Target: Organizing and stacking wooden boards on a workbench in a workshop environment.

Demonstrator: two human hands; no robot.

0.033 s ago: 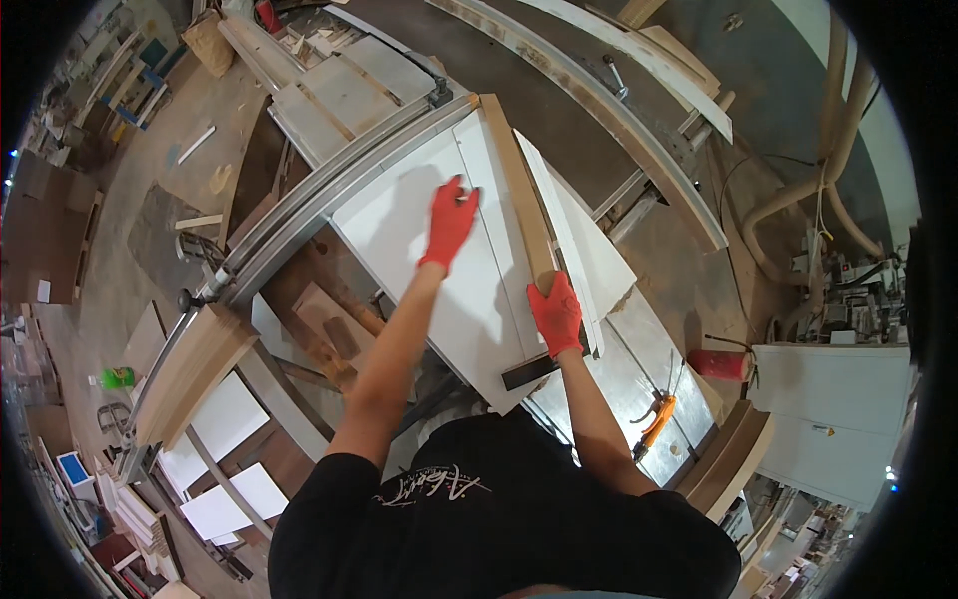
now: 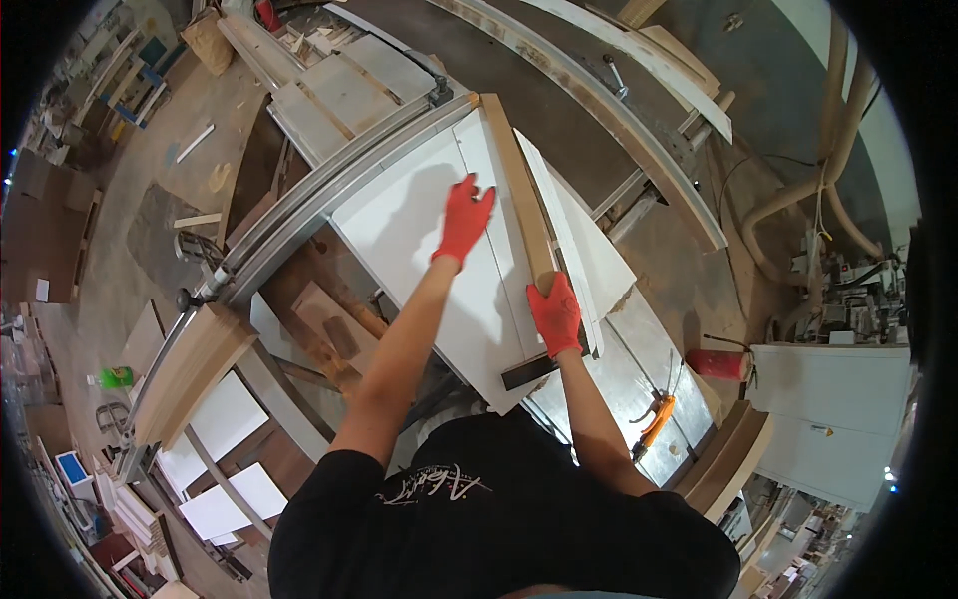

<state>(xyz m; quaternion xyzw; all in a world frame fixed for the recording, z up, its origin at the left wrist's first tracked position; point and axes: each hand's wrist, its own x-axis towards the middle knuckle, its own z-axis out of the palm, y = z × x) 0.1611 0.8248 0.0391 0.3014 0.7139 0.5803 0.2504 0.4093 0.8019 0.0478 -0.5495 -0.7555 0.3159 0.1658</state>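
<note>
A white board (image 2: 399, 215) with a long seam or line lies in front of me. Over it hovers my left hand (image 2: 465, 222) in a red glove, thumb apart from the partly bent fingers; nothing shows clearly between them. Along the board's right side runs a long tan wooden strip (image 2: 516, 185). Its near end is in the grasp of my right hand (image 2: 555, 314), also red-gloved, with the fingers closed round it. A black bar (image 2: 529, 373) lies crosswise just below that hand; whether it joins the strip is hidden. White strips (image 2: 559, 225) lie right of the wood.
A metal rail (image 2: 299, 190) curves past the board on the left, with a grey slotted table (image 2: 349, 95) beyond. An orange-handled tool (image 2: 656, 421) rests on the metal surface (image 2: 624, 374) at right. A red cylinder (image 2: 717, 364) and a white cabinet (image 2: 828, 399) stand farther right.
My left hand has shifted a little to the right over the white board, toward the wooden strip. My right hand and the strip stay put.
</note>
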